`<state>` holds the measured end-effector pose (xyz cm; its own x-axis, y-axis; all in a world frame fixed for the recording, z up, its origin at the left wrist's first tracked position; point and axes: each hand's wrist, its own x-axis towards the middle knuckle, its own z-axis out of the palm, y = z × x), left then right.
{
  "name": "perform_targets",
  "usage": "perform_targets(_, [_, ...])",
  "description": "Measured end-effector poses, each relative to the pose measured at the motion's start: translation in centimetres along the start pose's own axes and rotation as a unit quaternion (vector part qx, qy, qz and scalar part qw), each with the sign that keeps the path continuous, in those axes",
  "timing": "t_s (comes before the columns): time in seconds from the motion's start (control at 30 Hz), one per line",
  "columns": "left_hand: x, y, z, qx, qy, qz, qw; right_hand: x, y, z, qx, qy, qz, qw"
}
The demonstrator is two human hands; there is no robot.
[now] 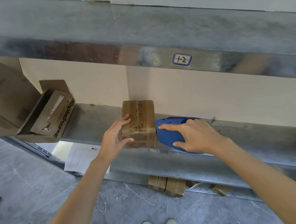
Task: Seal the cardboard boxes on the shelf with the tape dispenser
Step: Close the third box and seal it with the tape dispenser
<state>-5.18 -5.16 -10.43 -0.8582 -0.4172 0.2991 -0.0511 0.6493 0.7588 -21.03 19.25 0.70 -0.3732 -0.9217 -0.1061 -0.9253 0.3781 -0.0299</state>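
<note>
small cardboard box (140, 120): stands on the shelf (255, 133) near its front edge, with writing on top. Glossy tape bands already cross its top and near face.
left hand (115, 137): grasps the box at its left side, fingers over the top edge and thumb on the near face.
tape dispenser (170, 137): blue, on the shelf just right of the box. Its nose touches or nearly touches the box's right face; I cannot tell which.
right hand (199, 135): wrapped over the dispenser, thumb on the near side. The index finger stretches along the top toward the box, and the other fingers curl over the far side.
box relative to the hands: it sits between them. The left hand is on it, and the right hand is just beside it, with the dispenser filling the gap.
step in hand: probably bringing the dispenser onto the box to run a strip.
doing it well: pin the box down with the left hand so it cannot skid toward the shelf's front edge. Start the tape on a side face and draw it over the seam in one steady pull. Hold the left fingers out of the tape's path, then tilt the dispenser to cut.
open carton (34, 112): well apart to the left, tilted, flaps up, apparently unsealed.
floor boxes (167, 184): taped ones lie under the shelf.
</note>
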Motion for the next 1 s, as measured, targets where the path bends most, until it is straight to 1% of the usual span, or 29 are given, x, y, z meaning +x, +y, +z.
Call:
perform_targets(0.17, [0.0,0.0,0.3,0.004,0.004,0.0,1.0,-0.1,-0.9,0.3,-0.009,-0.005,0.024,1.0])
perform_targets(0.3, [-0.1,0.3,0.3,0.006,0.005,0.002,1.0,-0.4,-1.2,0.7,0.024,0.003,0.041,0.999])
perform_targets(0.43, [0.0,0.5,0.1,0.02,-0.001,0.001,1.0,-1.0,-0.8,0.6,0.053,0.001,0.04,0.998])
perform_targets(0.73, [0.0,0.3,0.1,0.031,-0.003,-0.012,0.999,-3.4,1.7,-0.4,0.099,-0.01,0.003,0.995])
perform_targets(0.87, [0.0,0.4,0.1,0.032,-0.001,-0.011,0.999,-4.3,2.6,-0.6,0.138,-0.007,-0.016,0.99])
perform_targets(1.0, [0.0,0.6,0.1,0.043,0.0,-0.017,0.999,-4.2,2.9,-1.0,0.143,-0.018,-0.022,0.989])
